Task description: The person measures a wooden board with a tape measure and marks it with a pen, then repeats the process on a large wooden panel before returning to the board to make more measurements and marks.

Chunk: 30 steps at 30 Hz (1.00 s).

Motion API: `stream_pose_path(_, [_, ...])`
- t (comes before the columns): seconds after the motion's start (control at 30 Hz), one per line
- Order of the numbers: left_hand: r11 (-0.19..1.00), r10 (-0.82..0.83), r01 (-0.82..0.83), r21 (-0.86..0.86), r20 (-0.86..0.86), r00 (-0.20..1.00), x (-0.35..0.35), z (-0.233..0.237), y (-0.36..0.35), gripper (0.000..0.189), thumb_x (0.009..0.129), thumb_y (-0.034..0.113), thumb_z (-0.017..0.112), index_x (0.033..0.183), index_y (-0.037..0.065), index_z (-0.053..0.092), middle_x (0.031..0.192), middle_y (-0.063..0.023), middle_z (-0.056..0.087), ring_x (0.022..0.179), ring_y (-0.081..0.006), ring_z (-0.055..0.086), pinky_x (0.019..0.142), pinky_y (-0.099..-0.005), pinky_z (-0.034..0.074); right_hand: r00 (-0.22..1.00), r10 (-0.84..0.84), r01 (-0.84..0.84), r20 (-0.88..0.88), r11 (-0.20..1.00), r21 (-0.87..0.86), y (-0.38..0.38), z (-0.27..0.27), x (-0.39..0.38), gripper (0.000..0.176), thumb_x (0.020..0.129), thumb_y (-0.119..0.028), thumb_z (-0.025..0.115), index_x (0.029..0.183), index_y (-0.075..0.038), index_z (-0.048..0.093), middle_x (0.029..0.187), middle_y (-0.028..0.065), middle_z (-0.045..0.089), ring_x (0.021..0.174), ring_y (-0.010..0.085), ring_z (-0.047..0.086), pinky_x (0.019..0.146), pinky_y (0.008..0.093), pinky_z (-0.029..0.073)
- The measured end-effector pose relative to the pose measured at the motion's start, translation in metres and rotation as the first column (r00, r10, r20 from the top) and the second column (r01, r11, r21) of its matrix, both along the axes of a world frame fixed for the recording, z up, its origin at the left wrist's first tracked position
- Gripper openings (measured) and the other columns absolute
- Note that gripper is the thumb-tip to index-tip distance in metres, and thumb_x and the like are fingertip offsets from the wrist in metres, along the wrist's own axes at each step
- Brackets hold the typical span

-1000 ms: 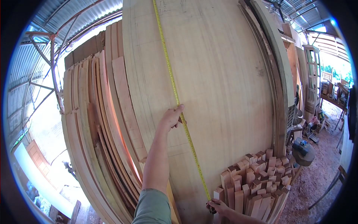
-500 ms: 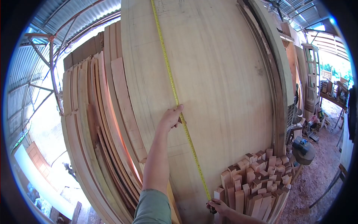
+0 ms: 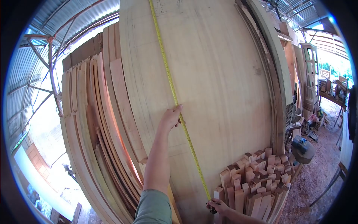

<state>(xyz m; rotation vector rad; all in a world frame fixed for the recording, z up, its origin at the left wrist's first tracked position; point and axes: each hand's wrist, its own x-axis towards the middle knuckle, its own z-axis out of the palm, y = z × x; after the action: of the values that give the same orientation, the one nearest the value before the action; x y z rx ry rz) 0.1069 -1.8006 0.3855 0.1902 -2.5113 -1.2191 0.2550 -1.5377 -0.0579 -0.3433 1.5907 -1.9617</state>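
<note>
A yellow tape measure blade [image 3: 164,59] runs down the face of a wide, pale wooden panel [image 3: 223,93], which stands upright before me. My left hand [image 3: 171,117] is closed at the blade about halfway down, its thumb on top and its fingers curled beneath. A small brown shape just right of the blade there is too small to make out. Low on the panel, my right hand [image 3: 219,207] grips the dark case [image 3: 212,210] of the tape measure, where the blade comes out. Faint pencil lines mark the panel's left side.
Long boards [image 3: 97,123] lean in a stack on the left. Short upright wood offcuts [image 3: 257,175] crowd the lower right, close to my right hand. Behind them are a dark machine [image 3: 302,147] and a sawdust-covered floor [image 3: 320,183].
The view has shifted very slightly. Both hands and the tape measure keep their places on the panel.
</note>
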Motion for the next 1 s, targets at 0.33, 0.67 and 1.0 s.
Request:
stream_pose_path(0.33, [1.0,-0.017,0.017,0.01,-0.01,1.0,0.006,0.0,0.002,0.057,0.097,0.055,0.043,0.076,0.005,0.058,0.066,-0.0102,0.069,0.042,-0.0117,0.046,0.04,-0.0285,0.034,0.999,0.005,-0.005,-0.032,1.0,-0.011,0.001,0.0,0.003,0.027,0.098,-0.029,0.057,0.1,-0.003,0.064,0.088,0.003,0.066,0.081,0.0085,0.058,0.074,0.0243,0.046])
stream_pose_path(0.67, [0.998,-0.059,0.059,0.038,-0.007,0.998,-0.001,-0.005,-0.004,0.059,0.095,0.058,0.042,0.086,0.001,0.057,0.065,-0.0109,0.069,0.041,-0.0128,0.049,0.041,-0.0287,0.037,0.998,0.004,-0.001,-0.07,0.999,0.038,0.002,-0.002,0.003,0.028,0.098,-0.031,0.057,0.099,-0.005,0.065,0.087,0.0017,0.066,0.079,0.0073,0.056,0.073,0.0235,0.045])
stream_pose_path(1.0, [0.982,-0.145,0.146,0.119,-0.021,0.989,0.008,-0.016,0.002,0.052,0.098,0.051,0.042,0.092,0.001,0.057,0.071,-0.0096,0.071,0.046,-0.0123,0.051,0.046,-0.0289,0.04,0.999,-0.023,0.024,-0.042,1.0,0.011,0.0,-0.005,0.005,0.028,0.098,-0.032,0.056,0.099,-0.005,0.064,0.087,0.0016,0.066,0.079,0.0072,0.056,0.073,0.0235,0.045])
